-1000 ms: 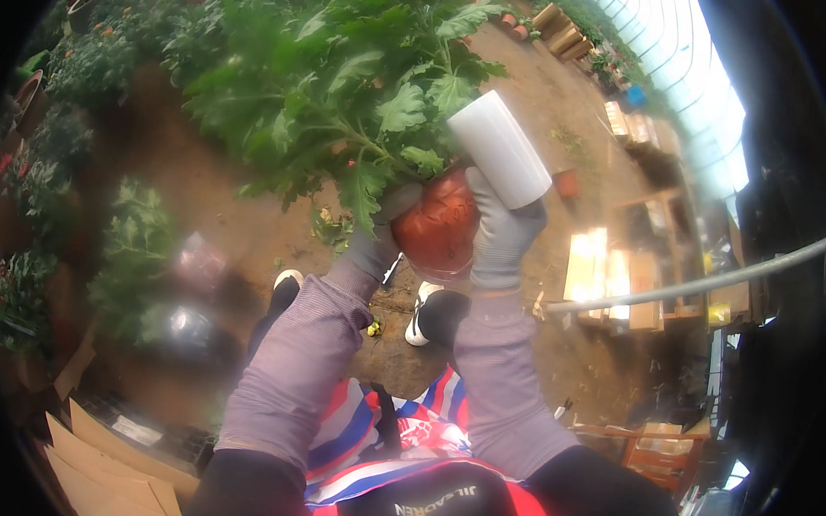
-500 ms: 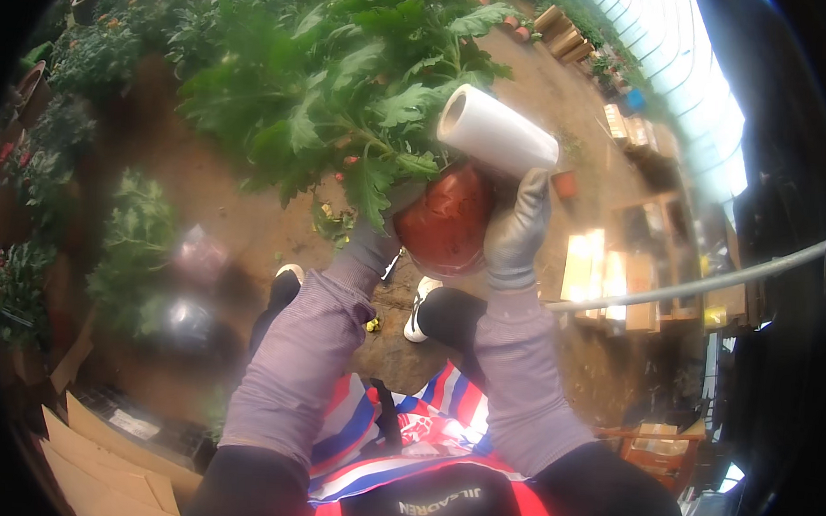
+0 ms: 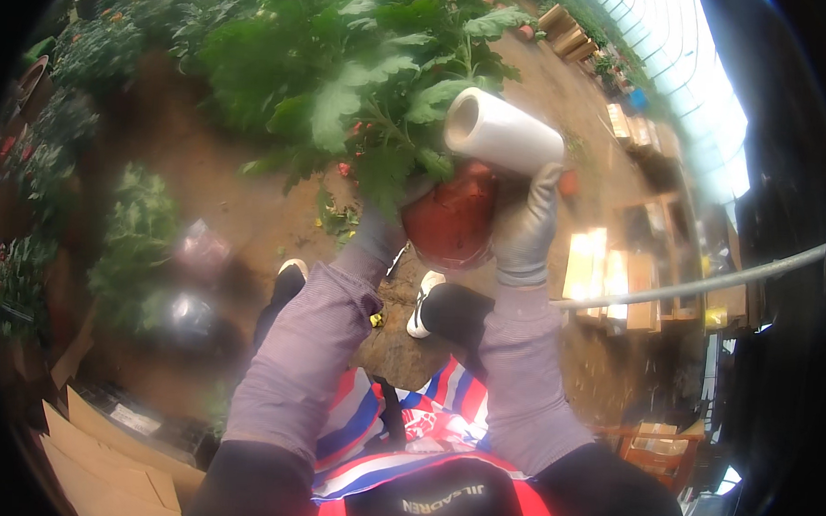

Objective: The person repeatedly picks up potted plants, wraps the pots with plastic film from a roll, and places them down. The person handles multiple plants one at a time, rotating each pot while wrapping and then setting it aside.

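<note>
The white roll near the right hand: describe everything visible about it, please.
The white roll is a cylinder of what looks like thin white film or paper wound on a hollow core, whose open round end faces left toward the camera. It lies tilted, nearly level, above the red-brown pot and against the plant's green leaves. The gloved right hand holds it from below at its right end.

One head-worn fisheye camera looks steeply down, close over the raised forearms and the soil floor (image 3: 202,182).

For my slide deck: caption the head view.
Gloved left hand and right hand lift a red potted plant beside a white roll.
</note>
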Demonstrator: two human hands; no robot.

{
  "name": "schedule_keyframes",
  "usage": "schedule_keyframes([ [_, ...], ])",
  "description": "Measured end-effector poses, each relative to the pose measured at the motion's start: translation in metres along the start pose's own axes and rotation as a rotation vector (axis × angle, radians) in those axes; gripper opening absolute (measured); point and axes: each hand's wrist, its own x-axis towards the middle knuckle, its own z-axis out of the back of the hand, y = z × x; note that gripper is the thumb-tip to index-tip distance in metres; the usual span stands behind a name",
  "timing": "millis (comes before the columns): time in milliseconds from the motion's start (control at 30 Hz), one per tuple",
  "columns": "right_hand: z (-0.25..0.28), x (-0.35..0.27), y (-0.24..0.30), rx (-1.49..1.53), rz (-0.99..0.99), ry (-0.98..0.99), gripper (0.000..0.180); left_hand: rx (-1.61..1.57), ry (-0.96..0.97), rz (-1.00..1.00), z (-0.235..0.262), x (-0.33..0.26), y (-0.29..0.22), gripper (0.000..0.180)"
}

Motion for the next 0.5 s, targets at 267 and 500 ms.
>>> schedule_keyframes([
  [267, -0.011, -0.035, 0.009, -0.683, 0.178, 0.602, 0.083, -0.051, 0.032, 0.088, -0.001, -0.003, 0.008, 0.029],
  [500, 0.004, -0.159, 0.024, -0.701, -0.314, 0.35, 0.094, -0.375, -0.109, 0.149, 0.014, 0.019, -0.002, 0.028],
])
